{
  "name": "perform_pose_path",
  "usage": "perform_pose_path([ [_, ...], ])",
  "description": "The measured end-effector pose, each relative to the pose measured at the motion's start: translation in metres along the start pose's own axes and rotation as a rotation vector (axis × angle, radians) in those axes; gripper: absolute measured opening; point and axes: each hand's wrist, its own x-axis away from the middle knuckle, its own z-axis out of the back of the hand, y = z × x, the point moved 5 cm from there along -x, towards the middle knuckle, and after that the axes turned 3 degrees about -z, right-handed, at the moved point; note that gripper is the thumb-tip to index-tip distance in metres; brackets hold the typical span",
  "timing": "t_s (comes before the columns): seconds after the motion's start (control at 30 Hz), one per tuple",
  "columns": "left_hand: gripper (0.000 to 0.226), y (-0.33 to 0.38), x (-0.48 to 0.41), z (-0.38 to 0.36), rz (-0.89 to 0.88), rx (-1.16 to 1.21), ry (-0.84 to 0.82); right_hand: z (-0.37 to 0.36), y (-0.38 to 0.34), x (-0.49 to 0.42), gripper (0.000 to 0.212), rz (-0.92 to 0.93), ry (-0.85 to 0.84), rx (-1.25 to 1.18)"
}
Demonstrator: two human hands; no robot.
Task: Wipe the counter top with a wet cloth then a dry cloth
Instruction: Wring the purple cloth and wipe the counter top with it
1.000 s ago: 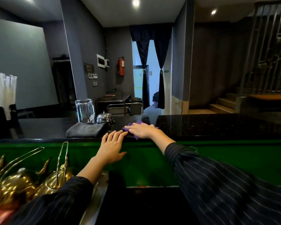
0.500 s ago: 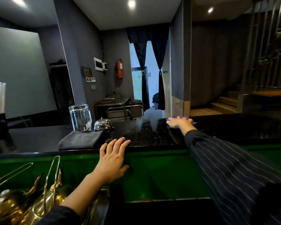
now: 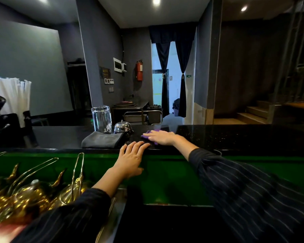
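A black speckled counter top (image 3: 226, 137) runs across the middle of the head view. My right hand (image 3: 162, 137) lies flat on a purple cloth (image 3: 147, 134), pressing it onto the counter near the middle; only the cloth's edges show around the fingers. My left hand (image 3: 130, 160) rests open on the counter's near edge, fingers spread, holding nothing. A folded dark grey cloth (image 3: 102, 142) lies on the counter just left of my hands.
A clear glass (image 3: 102, 121) and a chrome call bell (image 3: 122, 127) stand behind the grey cloth. White straws (image 3: 14, 97) rise at far left. Brass teapots (image 3: 32, 193) crowd the lower left below the green counter front (image 3: 165, 172).
My right hand swept the purple cloth right along the counter, then back left to near the bell. My left hand stayed on the counter edge.
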Motion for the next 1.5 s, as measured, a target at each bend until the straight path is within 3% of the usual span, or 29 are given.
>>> perform_pose_path([
  [0.2, 0.098, 0.002, -0.002, -0.002, 0.013, 0.025, -0.014, 0.012, 0.110, 0.038, 0.056, -0.353, 0.107, -0.036],
  [0.33, 0.109, 0.002, -0.003, -0.007, 0.035, 0.005, -0.008, 0.006, 0.101, 0.038, 0.053, -0.525, 0.145, -0.007],
  [0.43, 0.116, 0.002, -0.002, -0.008, 0.038, -0.018, -0.012, 0.002, 0.066, 0.027, 0.053, -0.463, 0.125, 0.017],
  [0.63, 0.114, 0.005, 0.002, -0.003, 0.046, -0.012, -0.032, -0.010, -0.030, 0.025, 0.049, -0.068, 0.078, 0.046],
  [0.83, 0.111, 0.007, 0.006, 0.003, 0.035, 0.007, -0.043, -0.011, -0.016, 0.067, 0.046, 0.092, 0.081, -0.017],
  [0.9, 0.109, 0.007, 0.006, 0.004, 0.055, 0.009, -0.064, -0.009, 0.008, 0.082, 0.044, 0.060, 0.070, -0.019],
  [1.03, 0.102, 0.010, 0.007, 0.003, 0.077, 0.010, -0.118, 0.002, 0.073, 0.102, 0.044, -0.189, 0.125, -0.121],
  [1.2, 0.100, 0.012, 0.006, 0.001, 0.108, 0.016, -0.127, -0.005, 0.075, 0.102, 0.044, -0.495, 0.392, -0.021],
  [1.37, 0.100, 0.020, 0.000, 0.005, 0.231, -0.090, -0.136, -0.025, 0.004, 0.102, 0.044, -0.205, 0.500, -0.030],
  [1.5, 0.094, 0.026, 0.000, 0.008, 0.280, -0.079, -0.171, -0.023, 0.032, 0.137, 0.042, -0.103, 0.540, -0.043],
])
